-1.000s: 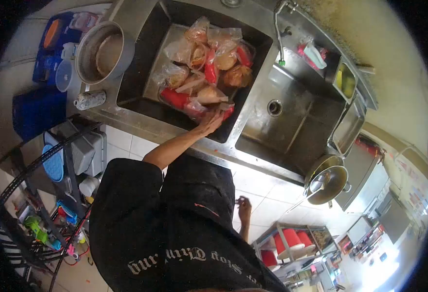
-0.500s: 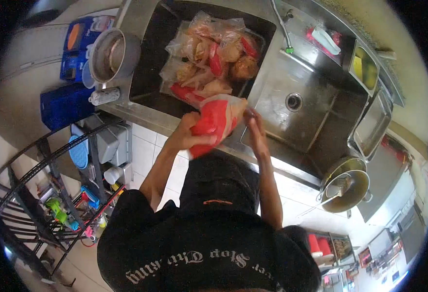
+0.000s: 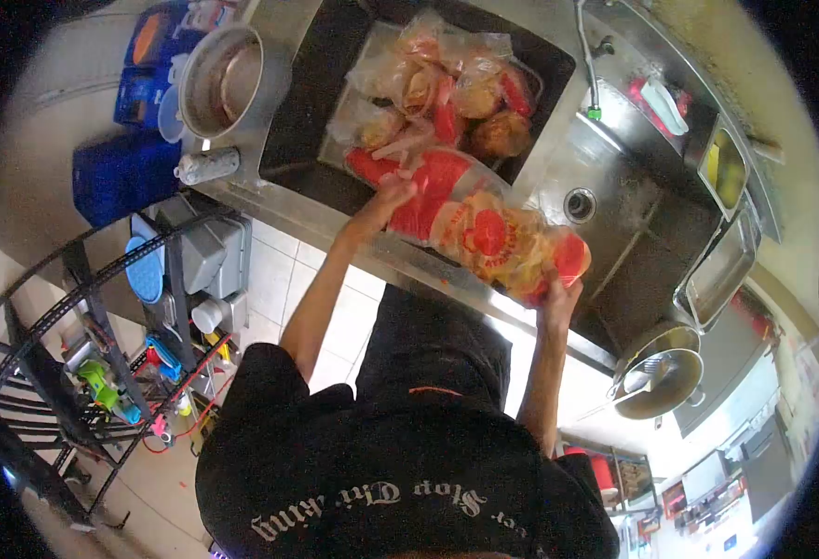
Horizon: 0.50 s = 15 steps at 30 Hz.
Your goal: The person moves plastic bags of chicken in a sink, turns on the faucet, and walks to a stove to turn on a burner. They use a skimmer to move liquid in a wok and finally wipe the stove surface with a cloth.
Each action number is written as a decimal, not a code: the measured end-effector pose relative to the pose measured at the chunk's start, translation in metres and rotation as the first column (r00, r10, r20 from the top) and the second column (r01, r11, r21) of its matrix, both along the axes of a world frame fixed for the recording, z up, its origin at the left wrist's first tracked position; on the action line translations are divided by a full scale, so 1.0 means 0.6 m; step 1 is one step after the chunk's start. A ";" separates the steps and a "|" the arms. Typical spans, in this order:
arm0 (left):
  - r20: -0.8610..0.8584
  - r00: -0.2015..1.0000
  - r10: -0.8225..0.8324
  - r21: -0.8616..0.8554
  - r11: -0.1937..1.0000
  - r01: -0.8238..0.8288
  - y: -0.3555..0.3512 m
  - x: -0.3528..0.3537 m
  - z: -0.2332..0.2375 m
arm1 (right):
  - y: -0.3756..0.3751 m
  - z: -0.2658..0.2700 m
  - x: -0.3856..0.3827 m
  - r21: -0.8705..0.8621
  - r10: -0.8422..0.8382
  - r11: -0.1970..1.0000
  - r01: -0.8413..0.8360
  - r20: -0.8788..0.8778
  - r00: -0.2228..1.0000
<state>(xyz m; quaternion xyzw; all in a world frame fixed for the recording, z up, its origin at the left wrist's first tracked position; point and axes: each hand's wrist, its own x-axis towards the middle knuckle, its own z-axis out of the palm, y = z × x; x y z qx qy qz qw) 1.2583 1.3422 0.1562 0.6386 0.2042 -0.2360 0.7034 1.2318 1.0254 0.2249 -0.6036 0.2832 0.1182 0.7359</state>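
A red and clear plastic bag (image 3: 482, 228) with printed lettering and yellowish contents is stretched lengthwise over the front edge of the sinks. My left hand (image 3: 392, 202) is closed on its red end, at the left. At the other end, on the right, my right hand (image 3: 559, 296) grips the bag near a red patch. Behind it, several similar red and clear bags (image 3: 419, 86) with tan and brown contents lie heaped in the dark left sink basin (image 3: 299, 126).
A large metal pot (image 3: 262, 88) and a whitish cylinder (image 3: 209, 166) stand on the left ledge. The right basin (image 3: 647, 252) has a drain, with a tap (image 3: 593, 88) above. Pans (image 3: 661, 377) sit at the right; a black rack (image 3: 83, 289) is at the left.
The bag has swung from a bunched, slanted position to stretched out sideways. My right hand has moved right with its end, and the camera view has shifted slightly.
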 end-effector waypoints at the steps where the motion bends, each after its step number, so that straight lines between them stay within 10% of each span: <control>1: -0.033 0.999 0.007 -0.074 0.997 -0.010 0.024 -0.007 -0.043 | 0.007 0.011 0.000 -0.102 0.048 0.994 -0.045 0.025 0.999; 2: 0.250 0.839 -0.484 0.317 0.859 0.401 0.046 0.000 -0.054 | 0.047 0.051 0.018 -0.356 0.049 0.934 -0.018 0.078 0.996; 3: 0.250 0.838 -0.484 0.307 0.861 0.406 0.044 -0.003 -0.060 | 0.076 0.065 0.026 -0.365 0.047 0.931 -0.017 0.072 0.996; 6: -0.094 0.358 -0.929 0.891 0.082 0.446 0.016 -0.003 -0.069 | 0.157 0.073 0.045 -0.776 0.245 0.630 -0.036 0.155 0.957; 10: 0.148 0.306 -0.941 0.941 0.229 0.251 0.042 0.026 -0.186 | 0.247 0.028 0.073 -0.903 0.179 0.302 -0.305 -0.261 0.949; 13: 0.441 0.423 -0.792 0.575 0.611 0.545 0.054 0.042 -0.252 | 0.286 -0.010 0.080 -0.930 0.175 0.192 -0.312 -0.281 0.944; 15: 0.411 0.192 -0.891 0.728 0.448 0.520 0.059 0.064 -0.162 | 0.297 -0.020 0.083 -0.916 0.120 0.198 -0.350 -0.332 0.936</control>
